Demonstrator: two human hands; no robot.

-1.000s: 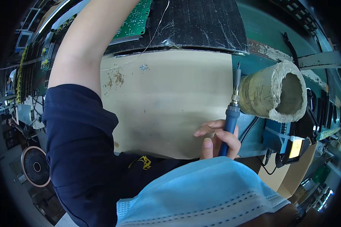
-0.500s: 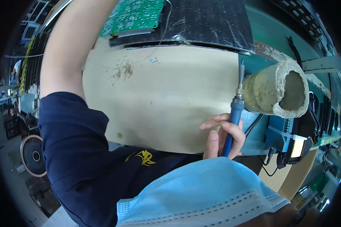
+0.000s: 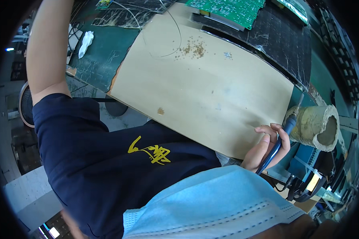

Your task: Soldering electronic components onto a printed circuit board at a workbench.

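My right hand (image 3: 270,143) is closed around the blue handle of a soldering iron (image 3: 276,150). The iron's tip points up and away, beside a rough cylindrical holder (image 3: 312,124) with a ragged open mouth. My left forearm (image 3: 50,44) reaches up past the top left edge, so that hand is out of view. A thin wire (image 3: 180,36) loops down from the top onto a tan board (image 3: 179,95). Brown specks (image 3: 194,48) and a small silvery heap (image 3: 227,55) lie on that board. Beyond it is a green circuit board (image 3: 231,11), resting on a scratched black surface.
A blue soldering station (image 3: 301,165) with a lit display stands at right, near the holder. At left the green bench top (image 3: 101,55) carries a crumpled white scrap (image 3: 85,44). Another circuit board (image 3: 293,10) lies at the far right. A round fan (image 3: 26,105) stands on the floor.
My view has turned left, so the bench appears tilted and shifted right. My left arm now reaches farther left, uncovering the bench's left side. My right hand still holds the iron.
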